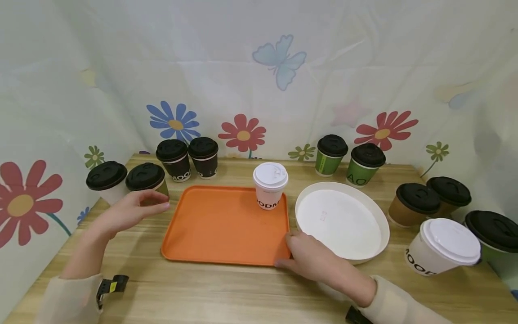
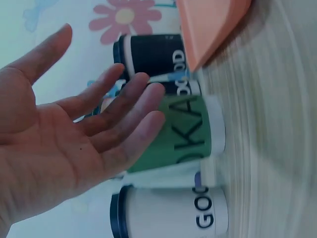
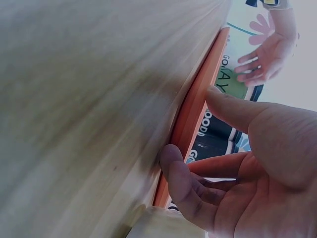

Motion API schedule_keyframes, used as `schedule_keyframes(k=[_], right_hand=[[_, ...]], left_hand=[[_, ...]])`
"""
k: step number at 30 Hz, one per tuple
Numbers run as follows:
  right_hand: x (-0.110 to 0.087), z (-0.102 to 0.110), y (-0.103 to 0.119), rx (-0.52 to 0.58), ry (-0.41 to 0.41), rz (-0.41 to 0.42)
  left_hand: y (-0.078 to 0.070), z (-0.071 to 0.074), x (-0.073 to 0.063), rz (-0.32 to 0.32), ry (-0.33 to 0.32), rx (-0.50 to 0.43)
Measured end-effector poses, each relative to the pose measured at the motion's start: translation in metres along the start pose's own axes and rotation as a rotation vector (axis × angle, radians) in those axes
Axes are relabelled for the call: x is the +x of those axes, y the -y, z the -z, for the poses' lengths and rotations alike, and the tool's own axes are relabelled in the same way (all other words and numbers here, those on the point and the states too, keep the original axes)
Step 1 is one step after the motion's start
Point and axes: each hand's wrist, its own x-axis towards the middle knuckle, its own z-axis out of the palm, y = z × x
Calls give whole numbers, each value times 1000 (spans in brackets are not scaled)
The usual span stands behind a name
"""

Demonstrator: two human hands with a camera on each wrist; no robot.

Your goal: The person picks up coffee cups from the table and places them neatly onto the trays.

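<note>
I'm looking at a staged drinks setup, not a real café: a wooden counter (image 1: 243,292) hemmed in by a flower-and-butterfly printed sheet (image 1: 259,67), with lidded paper cups (image 1: 204,157) lined around an orange serving tray (image 1: 218,225).

The left hand (image 2: 64,144) is spreading open, its fingers (image 2: 133,106) lying straight just in front of a green cup (image 2: 185,131). A white cup (image 2: 171,213) and a dark cup (image 2: 151,54) are flanking it on the tabletop (image 2: 270,148), near the orange tray (image 2: 208,22).
</note>
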Motion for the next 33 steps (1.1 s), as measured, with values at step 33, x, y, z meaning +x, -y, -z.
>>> schedule_keyframes(k=[33], right_hand=[[1, 1, -2, 2, -2, 2]], left_hand=[[38, 7, 4, 69, -275, 20]])
